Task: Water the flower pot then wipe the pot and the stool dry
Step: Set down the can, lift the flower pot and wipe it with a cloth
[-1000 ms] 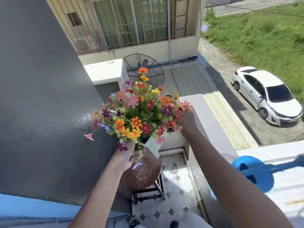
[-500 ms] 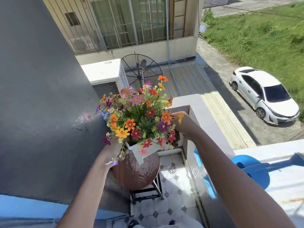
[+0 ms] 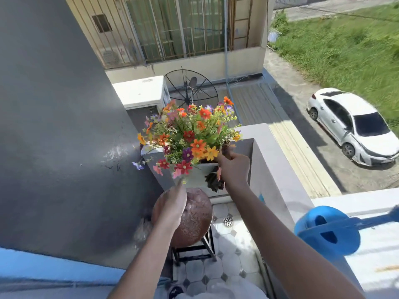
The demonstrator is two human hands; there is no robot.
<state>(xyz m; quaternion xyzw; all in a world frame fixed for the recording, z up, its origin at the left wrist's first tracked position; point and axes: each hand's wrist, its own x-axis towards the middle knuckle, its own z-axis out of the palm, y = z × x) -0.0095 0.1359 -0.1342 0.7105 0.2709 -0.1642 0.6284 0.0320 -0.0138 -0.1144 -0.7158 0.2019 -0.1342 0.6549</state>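
The pale grey square planter (image 3: 195, 174) filled with a bushy spray of orange, red, purple and yellow flowers (image 3: 190, 134) is held up in the air at the centre of the frame, tilted, above the round brown stool (image 3: 194, 219) and clear of its top. The right hand (image 3: 234, 169) is clamped on the planter's right rim, with dark trailing leaves hanging under its fingers. The left hand (image 3: 171, 209) sits lower, over the stool's wet, glistening seat; its fingers look curled, but motion blur hides whether it grips a cloth or anything else, so I cannot tell.

The planter looks stiff and fairly light, since one hand carries it, though any water inside would add weight and shift as it tilts. Its smooth walls are likely slippery when wet, so the rim or a corner edge, or a palm under the base, is the safer hold. The flower stems are soft and would bend or shed if squeezed.

The stool stands on black metal legs on a pale tiled floor with a small round drain (image 3: 227, 221) beside it. At lower right a blue plastic watering can (image 3: 328, 231) rests on the white parapet ledge (image 3: 367, 203). A dark grey wall (image 3: 54, 126) fills the left, and a white car (image 3: 354, 128) is parked far below at right.
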